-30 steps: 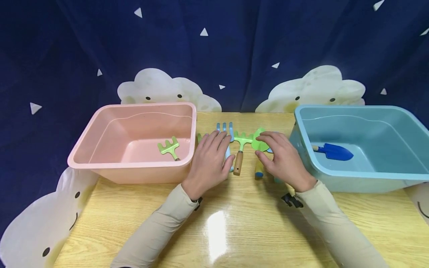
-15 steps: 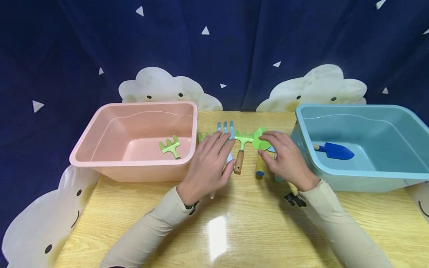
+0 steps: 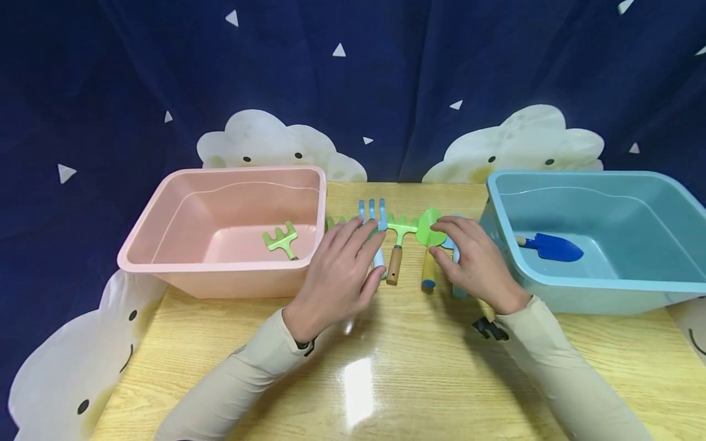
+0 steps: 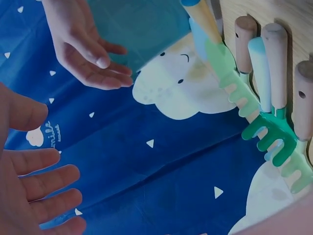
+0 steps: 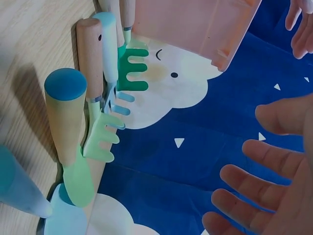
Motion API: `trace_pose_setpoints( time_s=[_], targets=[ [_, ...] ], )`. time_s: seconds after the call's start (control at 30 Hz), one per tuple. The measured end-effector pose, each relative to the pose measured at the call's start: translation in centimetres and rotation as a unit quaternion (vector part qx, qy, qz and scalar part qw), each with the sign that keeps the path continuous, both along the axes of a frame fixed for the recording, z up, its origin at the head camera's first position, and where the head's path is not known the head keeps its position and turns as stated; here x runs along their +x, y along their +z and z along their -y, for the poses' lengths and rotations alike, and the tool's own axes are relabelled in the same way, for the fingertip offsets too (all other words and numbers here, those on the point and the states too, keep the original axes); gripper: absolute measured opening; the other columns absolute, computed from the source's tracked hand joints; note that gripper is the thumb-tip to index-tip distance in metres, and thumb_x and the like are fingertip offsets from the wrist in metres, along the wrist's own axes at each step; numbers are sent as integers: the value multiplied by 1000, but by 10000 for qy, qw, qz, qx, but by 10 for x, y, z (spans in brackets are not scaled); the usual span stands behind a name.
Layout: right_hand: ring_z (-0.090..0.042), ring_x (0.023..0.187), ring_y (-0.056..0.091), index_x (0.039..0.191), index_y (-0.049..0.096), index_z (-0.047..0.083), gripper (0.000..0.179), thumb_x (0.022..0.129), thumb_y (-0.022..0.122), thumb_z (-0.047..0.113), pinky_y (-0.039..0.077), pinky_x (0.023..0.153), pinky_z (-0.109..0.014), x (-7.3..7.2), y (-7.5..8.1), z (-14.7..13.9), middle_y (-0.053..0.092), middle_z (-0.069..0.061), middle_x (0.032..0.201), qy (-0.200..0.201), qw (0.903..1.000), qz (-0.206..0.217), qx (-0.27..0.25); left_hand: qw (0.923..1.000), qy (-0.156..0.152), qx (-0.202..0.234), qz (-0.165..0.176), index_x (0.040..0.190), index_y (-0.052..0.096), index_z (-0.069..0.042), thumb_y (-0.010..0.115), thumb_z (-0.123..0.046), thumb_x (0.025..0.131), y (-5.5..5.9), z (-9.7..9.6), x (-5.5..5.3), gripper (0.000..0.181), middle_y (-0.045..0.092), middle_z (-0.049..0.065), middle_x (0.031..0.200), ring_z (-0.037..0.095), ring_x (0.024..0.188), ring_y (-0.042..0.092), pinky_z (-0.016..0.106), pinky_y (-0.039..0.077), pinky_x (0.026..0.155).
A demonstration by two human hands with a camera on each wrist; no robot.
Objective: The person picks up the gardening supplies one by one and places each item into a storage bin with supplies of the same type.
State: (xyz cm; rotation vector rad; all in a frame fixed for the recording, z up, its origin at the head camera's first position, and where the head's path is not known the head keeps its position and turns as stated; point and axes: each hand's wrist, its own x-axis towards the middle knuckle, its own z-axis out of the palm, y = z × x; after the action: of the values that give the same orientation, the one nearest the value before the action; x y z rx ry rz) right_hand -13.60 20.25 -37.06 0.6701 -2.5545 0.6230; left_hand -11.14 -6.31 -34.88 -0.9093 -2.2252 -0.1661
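Note:
My left hand point(image 3: 337, 275) hovers over the left part of a row of small garden tools, its fingers loosely spread and holding nothing. Under it, partly covered, lie a light blue fork point(image 3: 382, 211) and a dark green rake point(image 4: 274, 134). Between the hands lies a light green rake point(image 3: 401, 228) with a wooden handle. My right hand point(image 3: 477, 263) is also relaxed and holds nothing, above the right end of the row. Nearest its fingertips is a light green trowel point(image 3: 429, 226) with a yellow, blue-tipped handle. A light blue shovel point(image 5: 66, 215) lies beside that, partly hidden by the hand in the head view.
On the left stands a pink tub point(image 3: 220, 267) with a light green rake point(image 3: 282, 239) inside. A light blue tub point(image 3: 607, 283) stands on the right, holding a dark blue trowel point(image 3: 557, 247). Behind the wooden table point(image 3: 430, 373) hangs a dark blue curtain point(image 3: 386, 73).
My left hand has drawn back slightly toward me and to the left. The right hand has shifted a little to the right, showing more of the yellow handle. The tools lie as before.

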Motion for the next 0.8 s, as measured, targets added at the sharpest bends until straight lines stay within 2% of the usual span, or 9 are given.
trace_pose_setpoints(
  time_s=[0.2, 0.6, 0.8],
  targets=[
    [-38, 119, 56, 118, 65, 1, 36, 87, 73, 18, 44, 100, -54, -1, 0, -2, 62, -19, 127, -35, 10000, 63, 49, 10000, -8, 35, -4, 126, 61, -6, 41, -32, 97, -1, 8, 2, 44, 63, 12, 132, 32, 129, 56, 46, 43, 107],
    [-38, 120, 56, 119, 65, 2, 36, 87, 72, 18, 43, 102, -53, 0, 1, 4, 62, -18, 127, 25, 9999, 108, 41, 10000, 66, 6, -13, 126, 61, -6, 43, -32, 97, 6, 29, 7, 42, 63, 13, 132, 33, 128, 56, 48, 43, 106],
    [-36, 121, 56, 121, 64, 3, 37, 89, 70, 20, 45, 100, -53, 2, 0, 12, 62, -17, 129, 120, 9998, 135, 36, 10000, -26, -20, 54, 126, 61, -4, 43, -32, 98, 8, 44, 8, 42, 64, 14, 132, 33, 127, 56, 46, 42, 107]
  ],
)
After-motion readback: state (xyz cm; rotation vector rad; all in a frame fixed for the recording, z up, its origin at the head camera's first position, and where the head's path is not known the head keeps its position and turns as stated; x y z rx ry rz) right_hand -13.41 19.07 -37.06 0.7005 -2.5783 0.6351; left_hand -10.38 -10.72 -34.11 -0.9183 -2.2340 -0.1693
